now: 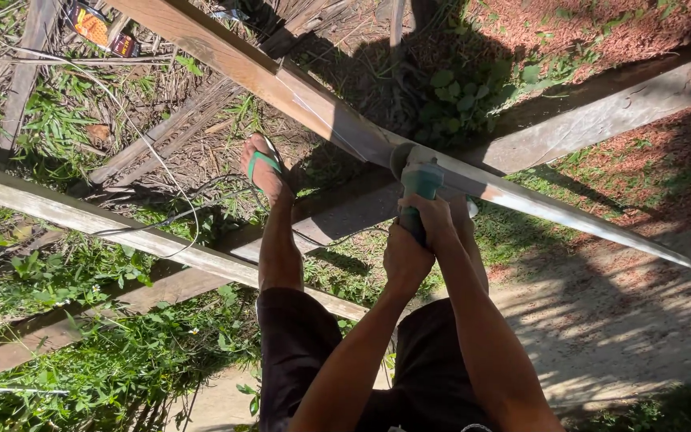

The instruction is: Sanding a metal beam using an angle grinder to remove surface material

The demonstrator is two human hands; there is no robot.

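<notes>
Teal-bodied angle grinder gripped in both fists, left hand and right hand wrapped tight, round disc pressed against long, smooth, pale timber beam over sunlit grass.

A teal power tool is seen against a pale, sunlit wooden beam. A green-strapped sandal, dark shorts, green grass and reddish soil are shown.
</notes>
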